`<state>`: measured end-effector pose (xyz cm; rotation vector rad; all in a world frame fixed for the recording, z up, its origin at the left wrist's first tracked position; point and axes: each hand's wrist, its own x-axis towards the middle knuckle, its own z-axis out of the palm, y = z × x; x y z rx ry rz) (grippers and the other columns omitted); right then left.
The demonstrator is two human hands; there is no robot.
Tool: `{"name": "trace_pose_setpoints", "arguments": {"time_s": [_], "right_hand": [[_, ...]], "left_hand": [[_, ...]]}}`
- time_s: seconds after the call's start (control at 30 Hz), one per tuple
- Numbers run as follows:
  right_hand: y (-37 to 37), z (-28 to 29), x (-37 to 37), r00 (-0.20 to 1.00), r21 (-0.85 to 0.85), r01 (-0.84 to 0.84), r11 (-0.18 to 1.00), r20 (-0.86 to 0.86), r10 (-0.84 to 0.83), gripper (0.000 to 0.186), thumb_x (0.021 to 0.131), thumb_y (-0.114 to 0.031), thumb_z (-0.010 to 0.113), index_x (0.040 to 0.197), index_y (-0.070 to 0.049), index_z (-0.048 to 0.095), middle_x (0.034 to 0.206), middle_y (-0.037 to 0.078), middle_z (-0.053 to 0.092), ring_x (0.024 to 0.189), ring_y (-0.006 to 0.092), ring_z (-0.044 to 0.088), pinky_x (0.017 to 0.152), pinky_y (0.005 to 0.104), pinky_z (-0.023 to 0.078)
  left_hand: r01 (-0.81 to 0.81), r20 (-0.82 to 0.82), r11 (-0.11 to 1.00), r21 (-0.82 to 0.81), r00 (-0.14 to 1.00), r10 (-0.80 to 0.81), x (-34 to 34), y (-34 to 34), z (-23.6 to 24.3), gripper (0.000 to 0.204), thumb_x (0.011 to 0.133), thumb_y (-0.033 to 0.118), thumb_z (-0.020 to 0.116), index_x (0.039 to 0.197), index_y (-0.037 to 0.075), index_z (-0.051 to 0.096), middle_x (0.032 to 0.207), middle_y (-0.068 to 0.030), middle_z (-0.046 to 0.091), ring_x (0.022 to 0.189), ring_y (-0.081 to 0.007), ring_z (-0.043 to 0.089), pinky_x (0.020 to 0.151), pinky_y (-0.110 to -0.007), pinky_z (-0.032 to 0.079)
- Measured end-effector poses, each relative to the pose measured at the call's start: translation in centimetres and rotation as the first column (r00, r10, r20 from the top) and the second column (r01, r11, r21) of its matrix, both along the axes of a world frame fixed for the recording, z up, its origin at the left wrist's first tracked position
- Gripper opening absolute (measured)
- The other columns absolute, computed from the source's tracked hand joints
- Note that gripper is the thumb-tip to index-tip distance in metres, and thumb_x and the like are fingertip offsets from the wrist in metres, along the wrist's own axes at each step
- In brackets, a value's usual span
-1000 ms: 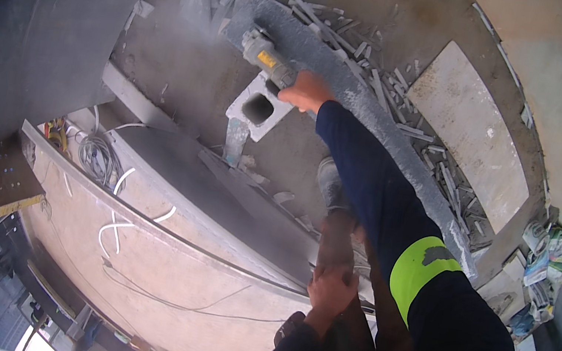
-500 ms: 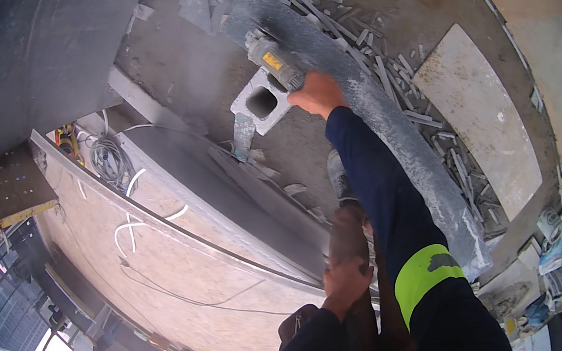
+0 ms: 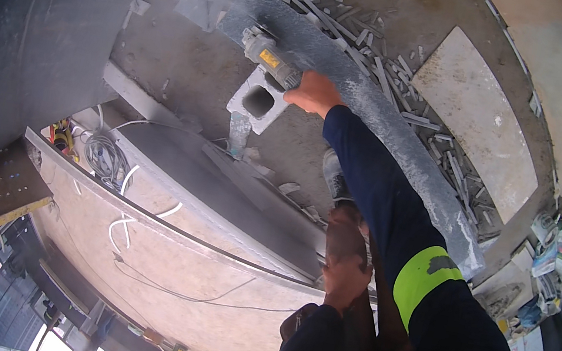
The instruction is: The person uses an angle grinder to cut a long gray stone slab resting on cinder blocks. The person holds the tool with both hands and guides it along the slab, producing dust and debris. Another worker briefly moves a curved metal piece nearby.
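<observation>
My right hand (image 3: 314, 93) is closed around the rear body of a grey angle grinder (image 3: 268, 58) with a yellow label. The grinder's head lies against the far left part of a long grey stone slab (image 3: 381, 122), and its disc is mostly hidden. Just below the grinder stands a pale hollow concrete block (image 3: 270, 115). My left hand (image 3: 346, 281) rests low at my bent leg, near the brown trouser knee; its fingers cannot be made out. A shoe (image 3: 334, 175) shows beyond that leg, under my right arm.
Many thin stone offcuts (image 3: 388, 81) lie behind the slab. A pale flat panel (image 3: 479, 120) lies to the right. Nearer, a dark slab (image 3: 217, 194) leans beside a board edge, with a coiled cable (image 3: 107, 161) at its left. A large dark sheet (image 3: 41, 43) stands at left.
The whole view has shifted slightly left. My right hand keeps its hold on the grinder, which sits at nearly the same place on the slab. My left hand has hardly moved.
</observation>
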<state>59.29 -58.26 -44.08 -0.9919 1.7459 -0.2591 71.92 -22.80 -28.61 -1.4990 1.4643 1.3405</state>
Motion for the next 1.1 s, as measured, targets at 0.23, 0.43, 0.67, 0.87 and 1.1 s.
{"name": "trace_pose_setpoints", "arguments": {"time_s": [0.23,0.43,0.67,0.87,1.1], "right_hand": [[-1.6,-0.7,0.1,0.997,0.029,0.019,0.999,0.075,-0.021,0.053,0.073,-0.032,0.082,0.110,0.005,0.078,0.108,0.029,0.078,0.106,0.0449,0.077,0.092,0.0484,0.061],[-1.4,-0.7,0.0,0.999,-0.001,0.030,1.000,0.013,-0.030,0.051,0.073,-0.032,0.082,0.108,0.005,0.079,0.111,0.029,0.078,0.108,0.0456,0.076,0.095,0.0483,0.061],[0.0,-0.1,0.0,1.000,0.002,-0.006,1.000,-0.014,0.006,0.052,0.072,-0.031,0.080,0.110,0.005,0.079,0.113,0.033,0.076,0.109,0.0480,0.075,0.096,0.0495,0.060],[0.1,-0.7,-0.5,1.000,-0.013,0.015,1.000,0.019,-0.015,0.050,0.073,-0.030,0.079,0.107,0.005,0.079,0.110,0.033,0.077,0.107,0.0477,0.075,0.094,0.0492,0.061],[-0.8,-0.8,-0.2,0.999,0.005,0.017,1.000,0.044,-0.017,0.048,0.073,-0.030,0.080,0.106,0.004,0.079,0.110,0.031,0.077,0.107,0.0465,0.076,0.094,0.0484,0.061]], "left_hand": [[-0.017,0.001,1.000,-0.020,1.000,0.017,0.3,-0.3,-0.6,0.043,0.096,0.051,0.070,0.112,0.012,0.078,0.119,-0.0106,0.078,0.133,-0.0409,0.060,0.107,-0.061,0.046],[0.004,-0.006,1.000,-0.020,1.000,-0.005,0.2,-0.4,-0.7,0.043,0.096,0.051,0.070,0.112,0.012,0.079,0.119,-0.0116,0.079,0.132,-0.0414,0.061,0.107,-0.061,0.046],[-0.003,-0.010,1.000,-0.028,1.000,0.002,0.4,0.2,-1.1,0.042,0.095,0.049,0.071,0.112,0.012,0.079,0.121,-0.0131,0.078,0.135,-0.0427,0.060,0.112,-0.063,0.044],[0.032,-0.013,0.998,-0.045,0.999,-0.033,0.2,0.6,-1.3,0.041,0.094,0.049,0.071,0.111,0.012,0.079,0.122,-0.0127,0.078,0.135,-0.0430,0.059,0.112,-0.062,0.044],[0.032,-0.026,0.999,0.002,0.999,-0.032,0.3,0.3,-1.1,0.041,0.095,0.051,0.071,0.109,0.013,0.078,0.120,-0.0120,0.077,0.135,-0.0437,0.058,0.111,-0.061,0.044]]}}
